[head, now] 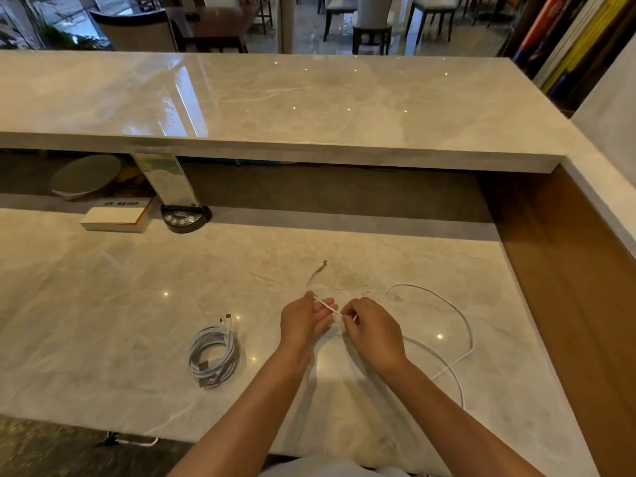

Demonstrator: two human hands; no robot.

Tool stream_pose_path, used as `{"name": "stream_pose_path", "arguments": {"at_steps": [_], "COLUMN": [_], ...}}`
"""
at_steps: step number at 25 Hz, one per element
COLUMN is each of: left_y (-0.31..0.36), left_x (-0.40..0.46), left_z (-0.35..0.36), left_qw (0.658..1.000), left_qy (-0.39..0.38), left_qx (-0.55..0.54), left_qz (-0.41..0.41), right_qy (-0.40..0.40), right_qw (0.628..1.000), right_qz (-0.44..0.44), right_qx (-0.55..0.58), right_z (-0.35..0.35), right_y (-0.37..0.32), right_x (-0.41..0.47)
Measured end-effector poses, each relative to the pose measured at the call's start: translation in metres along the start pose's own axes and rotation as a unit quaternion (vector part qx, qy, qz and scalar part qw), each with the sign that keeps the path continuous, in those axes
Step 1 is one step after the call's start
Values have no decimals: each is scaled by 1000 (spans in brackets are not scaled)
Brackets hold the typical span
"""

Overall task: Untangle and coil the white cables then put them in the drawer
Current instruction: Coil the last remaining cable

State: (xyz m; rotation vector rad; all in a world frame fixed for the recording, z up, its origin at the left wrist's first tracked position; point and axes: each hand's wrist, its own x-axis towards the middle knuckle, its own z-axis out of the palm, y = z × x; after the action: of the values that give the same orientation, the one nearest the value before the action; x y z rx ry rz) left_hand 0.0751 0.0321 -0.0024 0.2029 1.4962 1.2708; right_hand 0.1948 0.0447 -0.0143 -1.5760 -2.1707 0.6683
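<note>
A loose white cable (461, 315) loops across the marble desk (103, 304) to the right of my hands. A short stretch of it runs taut between my left hand (304, 318) and my right hand (373, 327), and both hands pinch it. Its free end with a small plug (320, 266) lies on the desk just beyond my hands. A bundle of coiled white cables (214, 352) rests on the desk left of my left hand, untouched. No drawer is in view.
A white box (115, 218) and a black device (186, 218) with a clear stand sit at the back left of the desk. A raised marble counter (275, 98) runs along the back. A wooden side wall (568, 287) closes off the right.
</note>
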Motion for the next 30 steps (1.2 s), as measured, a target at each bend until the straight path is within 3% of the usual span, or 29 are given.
{"name": "stream_pose_path", "arguments": {"at_steps": [3,6,8,9,13,16,19,21,24,26,30], "left_y": [16,33,44,49,68,73,64,57,55,60,84], "left_x": [-5,-14,-23,-26,-30,-28,-28,-28,-23,-17,-14], "left_z": [7,13,16,17,11,1,-8,-15,-28,-34,-19], "left_qw": [999,991,976,967,957,952,925,910,911,927,951], "left_qy": [-35,-100,-158,-184,-226,-261,-332,-366,-321,-262,-186], "left_qx": [-10,61,123,145,150,149,183,190,244,230,145], "left_qz": [17,68,91,100,99,61,29,28,91,136,200], "right_qy": [6,108,52,7,-47,-45,0,84,191,145,-80], "right_qw": [998,991,989,992,981,975,984,981,966,985,994], "right_qz": [-16,-85,-124,-120,-40,-19,-35,-29,23,46,32], "right_qx": [60,5,-61,-40,182,217,176,174,170,85,-72], "right_z": [-14,-45,-66,-73,-90,-103,-120,-134,-151,-149,-122], "right_y": [-4,-2,2,3,11,10,4,6,24,33,19], "right_x": [1,20,39,47,59,66,79,87,93,92,68]}}
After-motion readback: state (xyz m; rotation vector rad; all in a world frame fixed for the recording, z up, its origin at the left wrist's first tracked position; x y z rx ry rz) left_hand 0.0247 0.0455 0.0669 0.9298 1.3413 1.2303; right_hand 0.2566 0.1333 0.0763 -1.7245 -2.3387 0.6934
